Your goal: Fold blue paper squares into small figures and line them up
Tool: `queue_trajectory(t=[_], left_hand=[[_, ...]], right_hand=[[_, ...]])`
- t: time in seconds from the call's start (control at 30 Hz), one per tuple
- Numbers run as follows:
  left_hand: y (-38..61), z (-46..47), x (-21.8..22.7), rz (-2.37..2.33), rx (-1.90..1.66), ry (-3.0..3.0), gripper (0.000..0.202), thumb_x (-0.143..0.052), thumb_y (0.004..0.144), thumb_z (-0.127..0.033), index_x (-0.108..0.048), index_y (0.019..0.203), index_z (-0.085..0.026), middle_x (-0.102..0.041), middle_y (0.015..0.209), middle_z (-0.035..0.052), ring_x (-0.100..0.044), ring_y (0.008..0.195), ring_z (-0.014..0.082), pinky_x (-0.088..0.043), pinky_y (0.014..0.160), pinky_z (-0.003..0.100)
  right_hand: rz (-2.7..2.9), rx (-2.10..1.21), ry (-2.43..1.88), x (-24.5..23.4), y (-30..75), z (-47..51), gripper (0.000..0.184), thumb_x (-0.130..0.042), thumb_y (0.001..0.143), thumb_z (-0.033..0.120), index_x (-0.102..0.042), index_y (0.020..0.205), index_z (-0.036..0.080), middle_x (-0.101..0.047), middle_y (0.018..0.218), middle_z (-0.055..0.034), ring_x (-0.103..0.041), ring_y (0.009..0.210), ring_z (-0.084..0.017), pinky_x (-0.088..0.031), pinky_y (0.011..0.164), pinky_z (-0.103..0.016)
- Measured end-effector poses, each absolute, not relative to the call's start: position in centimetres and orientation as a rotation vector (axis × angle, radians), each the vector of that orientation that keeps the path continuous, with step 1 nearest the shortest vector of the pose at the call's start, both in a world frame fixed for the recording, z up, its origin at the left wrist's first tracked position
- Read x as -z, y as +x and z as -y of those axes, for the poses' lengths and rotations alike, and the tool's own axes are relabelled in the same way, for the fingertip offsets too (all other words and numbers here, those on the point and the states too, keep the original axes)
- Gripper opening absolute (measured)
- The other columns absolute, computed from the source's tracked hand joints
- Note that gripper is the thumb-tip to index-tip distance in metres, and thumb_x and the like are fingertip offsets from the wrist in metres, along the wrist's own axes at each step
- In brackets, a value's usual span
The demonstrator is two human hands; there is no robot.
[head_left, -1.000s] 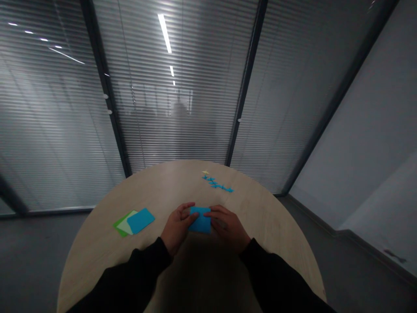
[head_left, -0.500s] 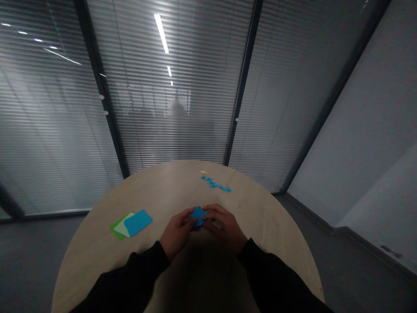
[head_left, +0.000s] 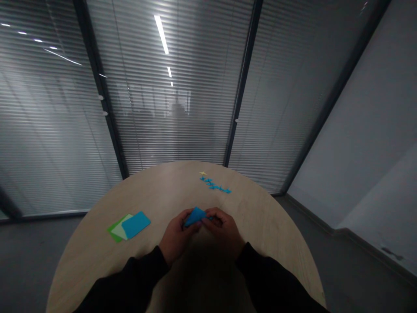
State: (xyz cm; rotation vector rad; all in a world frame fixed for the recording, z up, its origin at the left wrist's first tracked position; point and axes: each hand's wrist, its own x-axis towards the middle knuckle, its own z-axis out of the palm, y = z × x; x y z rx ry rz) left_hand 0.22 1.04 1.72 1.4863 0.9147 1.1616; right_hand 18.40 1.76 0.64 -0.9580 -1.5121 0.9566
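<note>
Both my hands pinch a sheet of blue paper [head_left: 195, 216], folded to a triangular shape, with its corner pointing up. My left hand [head_left: 178, 233] holds its left side, and my right hand [head_left: 224, 230] holds its right side. The fingers hide the lower edge. To the left of my hands, a blue paper sheet [head_left: 136, 225] lies on top of a pale green sheet [head_left: 120, 232] and a brighter green sheet [head_left: 112, 235]. Farther off stands a row of small blue paper shapes [head_left: 215, 186], with a small yellow paper star [head_left: 203, 173] at its end.
All of this is on a round pale wood table [head_left: 163, 191], whose curved far edge lies close beyond the paper shapes. Behind it stand glass partitions with slatted blinds [head_left: 169, 108]. Grey floor [head_left: 42, 248] surrounds the table.
The blue paper in my hands has gone from a flat square to a folded triangle. My hands have drawn closer together around it.
</note>
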Motion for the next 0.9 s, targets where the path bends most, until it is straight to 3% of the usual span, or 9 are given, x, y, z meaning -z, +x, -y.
queue_trajectory(t=[0.17,0.37,0.53,0.67,0.8,0.9], left_hand=[[0.05,-1.13,-1.70,-1.001,-1.119,1.549,0.035,-0.064,0.086,-0.042,-0.070,0.109,-0.015,-0.072,0.077,0.0059,-0.064,0.074,0.0210,-0.049,0.072,0.032],[0.23,-0.70,-2.05,-0.992,-1.015,1.687,0.029,-0.063,0.087,-0.041,-0.075,0.098,-0.017,-0.070,0.073,0.0048,-0.060,0.068,0.0189,-0.046,0.065,0.030],[0.33,-0.95,-1.80,-0.997,-1.057,1.517,0.033,-0.070,0.080,-0.039,-0.073,0.105,-0.017,-0.073,0.082,0.0068,-0.063,0.070,0.0195,-0.048,0.064,0.030],[0.26,-1.23,-1.69,-1.041,-1.119,1.408,0.033,-0.073,0.078,-0.040,-0.071,0.099,-0.015,-0.071,0.075,0.0048,-0.062,0.066,0.0174,-0.047,0.062,0.028],[0.26,-1.08,-1.79,-1.006,-1.128,1.432,0.043,-0.074,0.077,-0.039,-0.069,0.113,-0.016,-0.070,0.072,0.0027,-0.061,0.064,0.0166,-0.045,0.060,0.027],[0.26,-0.96,-1.86,-1.030,-1.144,1.481,0.040,-0.072,0.079,-0.039,-0.071,0.111,-0.016,-0.069,0.070,0.0024,-0.060,0.064,0.0169,-0.046,0.061,0.028]], right_hand=[[1.456,-1.026,-1.057,-0.72,18.16,-1.52,0.030,-0.075,0.077,0.046,-0.060,0.081,0.020,-0.060,0.069,0.0010,-0.058,0.064,-0.016,-0.047,0.059,-0.027],[1.416,-1.138,-0.978,-0.76,18.15,-1.58,0.035,-0.077,0.075,0.045,-0.064,0.093,0.019,-0.068,0.087,-0.0043,-0.065,0.080,-0.019,-0.052,0.074,-0.032],[1.415,-1.121,-1.049,-0.97,18.53,-1.67,0.030,-0.076,0.076,0.045,-0.066,0.081,0.018,-0.067,0.074,-0.0011,-0.062,0.071,-0.017,-0.050,0.070,-0.031],[1.359,-1.206,-1.026,-0.94,18.27,-1.58,0.031,-0.077,0.075,0.045,-0.064,0.083,0.018,-0.065,0.074,-0.0001,-0.061,0.069,-0.016,-0.048,0.066,-0.029],[1.334,-1.255,-1.020,-0.97,17.95,-1.47,0.034,-0.078,0.073,0.047,-0.068,0.088,0.018,-0.069,0.080,-0.0024,-0.063,0.073,-0.017,-0.048,0.069,-0.030],[1.330,-1.251,-1.048,-1.13,17.90,-1.40,0.034,-0.078,0.073,0.050,-0.069,0.082,0.018,-0.067,0.073,-0.0013,-0.060,0.067,-0.016,-0.047,0.063,-0.029]])
